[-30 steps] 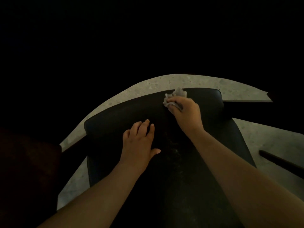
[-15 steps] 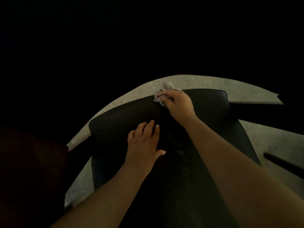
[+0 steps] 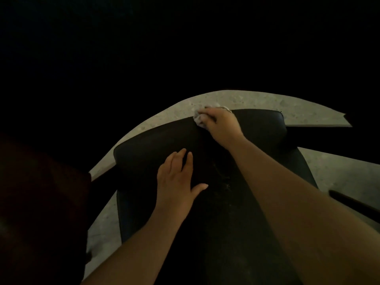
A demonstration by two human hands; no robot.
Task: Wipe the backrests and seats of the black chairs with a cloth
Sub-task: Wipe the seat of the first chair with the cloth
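Here, the speckled pale floor (image 3: 236, 99) curves around the black chair (image 3: 156, 140), whose padded surface fills the middle of my view beneath both forearms. My left hand (image 3: 176, 177) lies flat on the black padding, fingers straight and close together, thumb spread toward three o'clock. My right hand (image 3: 221, 124), at one o'clock from the left, is curled around the crumpled pale cloth (image 3: 198, 118), pressing it on the chair's far edge at twelve o'clock; the cloth bulges out at that hand's ten o'clock side.
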